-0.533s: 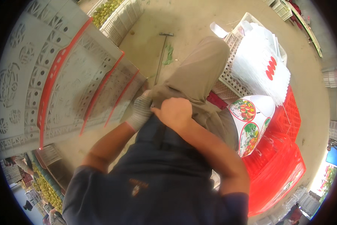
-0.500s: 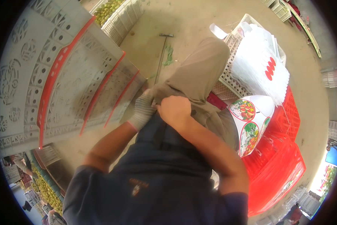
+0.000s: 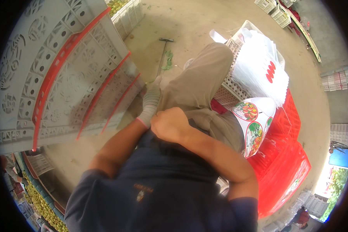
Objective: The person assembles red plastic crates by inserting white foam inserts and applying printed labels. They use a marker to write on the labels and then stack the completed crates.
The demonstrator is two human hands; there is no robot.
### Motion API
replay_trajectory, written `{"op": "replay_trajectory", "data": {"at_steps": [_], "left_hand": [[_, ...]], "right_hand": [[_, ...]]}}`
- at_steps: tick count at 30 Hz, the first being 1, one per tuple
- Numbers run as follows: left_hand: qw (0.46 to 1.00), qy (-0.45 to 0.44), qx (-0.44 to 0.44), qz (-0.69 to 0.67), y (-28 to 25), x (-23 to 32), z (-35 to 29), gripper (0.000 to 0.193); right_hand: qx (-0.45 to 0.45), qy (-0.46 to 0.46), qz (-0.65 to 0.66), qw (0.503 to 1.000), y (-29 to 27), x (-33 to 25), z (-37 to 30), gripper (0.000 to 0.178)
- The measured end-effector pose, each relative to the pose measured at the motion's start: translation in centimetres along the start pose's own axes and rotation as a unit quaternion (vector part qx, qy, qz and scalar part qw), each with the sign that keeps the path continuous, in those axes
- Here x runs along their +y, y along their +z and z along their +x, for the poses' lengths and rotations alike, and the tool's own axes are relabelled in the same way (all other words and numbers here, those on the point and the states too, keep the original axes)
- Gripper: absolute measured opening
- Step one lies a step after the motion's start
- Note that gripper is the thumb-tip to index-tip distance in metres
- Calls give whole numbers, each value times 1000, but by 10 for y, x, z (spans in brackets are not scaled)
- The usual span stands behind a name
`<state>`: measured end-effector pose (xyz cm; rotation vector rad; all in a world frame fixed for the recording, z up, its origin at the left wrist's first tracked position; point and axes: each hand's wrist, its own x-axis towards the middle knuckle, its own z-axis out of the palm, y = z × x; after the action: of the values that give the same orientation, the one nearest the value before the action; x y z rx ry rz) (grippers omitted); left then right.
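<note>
My left hand [image 3: 151, 99] wears a pale striped knit glove with a pink cuff and rests beside my left thigh. Its fingers look stretched out, pointing away from me. My bare right hand [image 3: 171, 124] is closed in front of my waist, close to the glove's cuff. Its fingertips are turned away, so whatever it grips is hidden. Under both hands are my brown trousers [image 3: 199, 77] and dark shirt [image 3: 143, 166]. A curved white printed sheet [image 3: 255, 116] with round fruit pictures lies by my right thigh.
At left stand tall white plastic crates [image 3: 77, 69] with red edges. A crate [image 3: 123, 21] of green fruit is beyond them. On the right, white bags [image 3: 261, 63] lie over a crate, near red plastic packaging [image 3: 284, 166]. A long-handled tool [image 3: 164, 50] lies on the floor.
My right hand has shifted a little left and toward me, down to the glove's cuff. My gloved left fingers have straightened. The view has shifted slightly.
</note>
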<state>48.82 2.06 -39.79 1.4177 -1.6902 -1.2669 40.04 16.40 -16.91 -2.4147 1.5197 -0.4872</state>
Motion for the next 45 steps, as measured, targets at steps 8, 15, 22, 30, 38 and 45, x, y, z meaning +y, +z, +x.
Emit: {"op": "replay_trajectory", "data": {"at_steps": [8,15,22,30,38,45], "left_hand": [[997,-19,-65,-48,-20,91,-44,23],[958,272,-59,75,-49,107,-59,25],[919,344,64,183,-24,98,-13,31],[860,448,-58,236,-32,92,2,35],[917,385,26,101,-9,128,-8,34],[955,267,-52,115,-11,140,-9,25]], "right_hand": [[43,67,21,997,-3,4,-5,20],[49,20,38,998,8,9,-6,19],[-9,3,45,999,5,14,-1,15],[-32,7,69,997,-1,16,-1,11],[-51,31,83,995,0,30,5,10],[-46,85,108,989,-13,62,-9,12]]}}
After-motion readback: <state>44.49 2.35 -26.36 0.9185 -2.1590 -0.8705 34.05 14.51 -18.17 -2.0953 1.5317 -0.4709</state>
